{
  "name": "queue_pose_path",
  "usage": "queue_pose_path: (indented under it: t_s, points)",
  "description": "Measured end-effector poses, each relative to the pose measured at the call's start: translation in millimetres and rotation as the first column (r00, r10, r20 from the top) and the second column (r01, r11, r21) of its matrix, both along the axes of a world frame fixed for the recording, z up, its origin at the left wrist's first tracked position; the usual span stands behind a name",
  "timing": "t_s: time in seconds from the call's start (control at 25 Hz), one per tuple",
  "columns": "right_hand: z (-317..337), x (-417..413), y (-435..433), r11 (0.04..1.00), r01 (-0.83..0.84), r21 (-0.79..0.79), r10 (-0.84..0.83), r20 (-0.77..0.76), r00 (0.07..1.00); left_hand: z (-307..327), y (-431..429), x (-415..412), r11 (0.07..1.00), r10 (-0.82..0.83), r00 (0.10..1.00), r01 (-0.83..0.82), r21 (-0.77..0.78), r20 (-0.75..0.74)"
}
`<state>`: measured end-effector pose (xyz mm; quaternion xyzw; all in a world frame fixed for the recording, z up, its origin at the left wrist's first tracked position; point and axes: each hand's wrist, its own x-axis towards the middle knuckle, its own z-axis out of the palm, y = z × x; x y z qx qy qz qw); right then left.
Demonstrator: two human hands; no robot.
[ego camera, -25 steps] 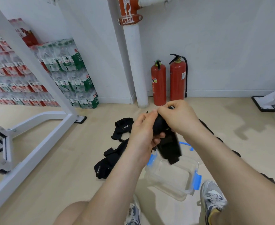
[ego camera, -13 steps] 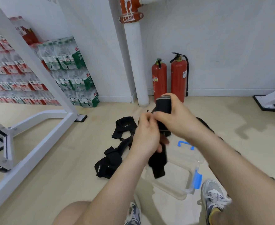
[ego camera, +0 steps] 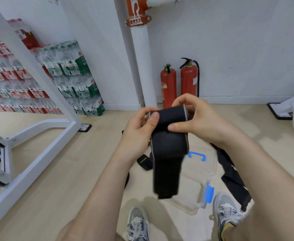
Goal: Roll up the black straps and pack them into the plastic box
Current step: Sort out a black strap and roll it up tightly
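Both hands are up in front of the person, working one black strap (ego camera: 168,146). The top part is wound into a fat roll lying sideways between the hands, and the loose tail hangs straight down from it, a bit blurred at the bottom end.

The left hand (ego camera: 139,133) pinches the left end of the roll, thumb flat on the front and fingers tucked behind. The right hand (ego camera: 201,122) has the other end: fingers curled over the top, thumb pressed across the front of the strap. So both hands are closed on the same strap, neither one free.

The clear plastic box (ego camera: 194,181) with blue clips sits open on the floor right under the dangling tail, just ahead of the right sneaker (ego camera: 227,213). I can't see anything in it, though the strap hides part of it.

More straps are on the floor around the box: a long one (ego camera: 229,173) along its right side, and a folded one with white lettering (ego camera: 143,162) just left of it.

Against the back wall stand two red fire extinguishers (ego camera: 188,80) beside a white pipe (ego camera: 142,70), with shrink-wrapped packs of bottled water (ego camera: 76,80) stacked off to the left behind a white metal frame (ego camera: 38,136).
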<state>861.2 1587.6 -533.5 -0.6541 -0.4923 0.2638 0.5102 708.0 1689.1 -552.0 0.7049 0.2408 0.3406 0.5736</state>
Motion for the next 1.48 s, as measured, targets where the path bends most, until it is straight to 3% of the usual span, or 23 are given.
queue_pose_path:
  t_s: [0.08, 0.16, 0.36, 0.44, 0.52, 0.6, 0.72, 0.8, 0.88, 0.96, 1.08, 1.16, 1.4, 1.48]
  points:
    - [-3.8, -11.0, 4.6, 0.999, -0.029, 0.042, 0.036, -0.167, 0.985, 0.8, -8.9, 4.1, 0.99, 0.084, 0.995, -0.076, -0.119, 0.061]
    - [-7.6, -21.7, 8.3, 0.999, -0.038, 0.02, 0.042, -0.222, 0.974, -3.7, -19.1, 9.6, 0.968, 0.133, 0.99, -0.12, -0.221, 0.045]
    - [-7.3, -26.7, 9.0, 1.0, -0.002, 0.007, 0.004, -0.308, 0.951, -9.3, -22.5, 10.3, 0.968, 0.078, 0.996, -0.064, -0.243, 0.051]
    - [-6.6, -26.3, 8.2, 1.0, -0.003, 0.016, 0.008, -0.307, 0.952, -6.2, -13.6, 6.5, 0.952, -0.007, 0.994, 0.041, -0.305, 0.112]
    - [-3.8, -25.2, 7.3, 0.998, -0.003, 0.064, 0.023, -0.299, 0.954, 1.4, -10.9, 2.0, 0.961, -0.044, 0.99, 0.078, -0.264, 0.133]
    - [-1.8, -28.6, 8.7, 0.992, 0.022, 0.124, 0.015, -0.29, 0.957, 2.0, -11.4, 5.4, 0.961, 0.041, 0.984, 0.009, -0.277, 0.173]
    - [-11.0, -45.1, 16.7, 0.981, 0.082, 0.175, -0.058, -0.141, 0.988, -0.3, -14.5, 12.5, 0.885, 0.183, 0.964, -0.075, -0.459, 0.195]
    - [-9.6, -45.3, 17.1, 0.986, 0.071, 0.151, -0.057, -0.099, 0.994, 1.0, -9.4, 7.9, 0.861, 0.113, 0.967, 0.02, -0.509, 0.229]
    - [-2.6, -33.9, 12.8, 0.997, -0.005, 0.071, 0.016, -0.15, 0.989, 5.5, -6.2, 1.8, 0.855, 0.021, 0.968, 0.111, -0.507, 0.249]
    - [1.5, -29.3, 9.0, 0.997, -0.069, 0.017, 0.071, -0.231, 0.97, 3.4, -8.3, 2.4, 0.871, 0.01, 0.974, 0.102, -0.481, 0.225]
    - [-5.6, -42.8, 12.4, 0.99, 0.036, 0.139, -0.009, -0.191, 0.982, -1.8, -13.0, 8.2, 0.916, 0.098, 0.969, 0.001, -0.401, 0.226]
    - [-6.0, -44.3, 13.4, 0.988, 0.07, 0.137, -0.041, -0.209, 0.977, 0.2, -9.1, 6.1, 0.945, 0.082, 0.978, -0.014, -0.326, 0.194]
    - [6.9, -6.7, -3.2, 0.958, -0.28, -0.064, 0.237, -0.372, 0.898, 15.1, 2.4, -11.1, 1.0, -0.014, 0.997, 0.014, -0.001, 0.076]
    - [1.8, -1.2, -2.1, 0.921, -0.371, -0.122, 0.311, -0.344, 0.886, 17.3, -3.8, -11.0, 0.99, -0.075, 0.997, 0.075, 0.123, 0.0]
